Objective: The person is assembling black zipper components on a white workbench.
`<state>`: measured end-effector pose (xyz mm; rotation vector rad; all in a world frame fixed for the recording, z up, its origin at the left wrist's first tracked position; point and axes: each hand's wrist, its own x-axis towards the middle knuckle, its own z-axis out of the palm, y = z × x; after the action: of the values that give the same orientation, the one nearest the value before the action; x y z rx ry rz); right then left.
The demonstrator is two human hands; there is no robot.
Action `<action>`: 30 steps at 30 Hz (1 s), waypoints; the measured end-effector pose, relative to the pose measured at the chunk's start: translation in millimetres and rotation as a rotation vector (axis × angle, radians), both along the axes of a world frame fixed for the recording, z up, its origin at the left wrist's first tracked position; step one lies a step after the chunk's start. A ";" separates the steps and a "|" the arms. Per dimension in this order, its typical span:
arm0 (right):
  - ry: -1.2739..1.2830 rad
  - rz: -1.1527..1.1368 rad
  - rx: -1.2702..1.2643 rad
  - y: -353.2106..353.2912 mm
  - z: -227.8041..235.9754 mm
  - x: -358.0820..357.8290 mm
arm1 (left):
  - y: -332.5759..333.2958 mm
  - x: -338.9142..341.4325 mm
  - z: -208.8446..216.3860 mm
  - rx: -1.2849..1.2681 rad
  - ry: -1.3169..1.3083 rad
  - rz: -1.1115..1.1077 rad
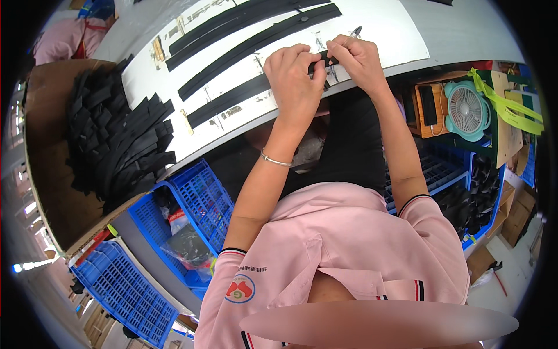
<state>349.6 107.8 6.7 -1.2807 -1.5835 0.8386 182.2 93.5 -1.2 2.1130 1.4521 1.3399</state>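
Observation:
Three long black fabric strips lie side by side on a white board marked with dark smudges. The nearest black strip [232,103] runs up to my hands. My left hand [293,75] is closed on its right end, thumb and fingers curled together. Close beside it, my right hand [358,61] pinches the tip of the same strip. A slim pen-like thing [356,31] pokes out past the right knuckles; whether that hand holds it I cannot tell. Beyond lie the middle strip [256,49] and the far strip [232,29], both untouched.
An open cardboard box [49,157] with a heap of black strips [116,128] adjoins the board's left end. Blue crates [131,291] stand below left. At right are a turquoise fan [467,110] and a phone [428,104]. Another person [70,39] is at far left.

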 end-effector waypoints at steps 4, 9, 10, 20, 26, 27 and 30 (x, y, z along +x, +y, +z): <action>-0.089 0.001 0.025 0.7 -3.5 0.5 | 0.5 -0.7 -0.9 0.002 -0.011 -0.004; -0.173 0.009 0.079 3.2 -2.0 -4.3 | 1.1 -8.2 -5.4 0.020 -0.011 -0.010; -0.074 -0.005 0.005 0.1 -1.0 -2.8 | -2.4 -8.7 -4.1 0.030 -0.002 -0.004; 0.305 -0.197 0.113 -5.6 -9.4 0.2 | -15.3 -55.8 6.0 -0.160 0.252 -0.065; 0.240 -0.230 0.012 -3.7 -7.0 -1.5 | 45.7 -73.0 -0.2 -0.141 0.205 -0.122; 0.234 -0.229 0.014 -3.5 -7.4 -2.8 | 42.9 -78.8 -1.1 -0.137 0.204 -0.119; 0.222 -0.239 0.006 -4.5 -8.4 -0.9 | 17.3 -108.7 9.3 -0.154 0.156 -0.064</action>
<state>348.7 103.3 -1.7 -1.2941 -1.2311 0.7933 73.4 110.7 8.0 2.1841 1.4800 1.0257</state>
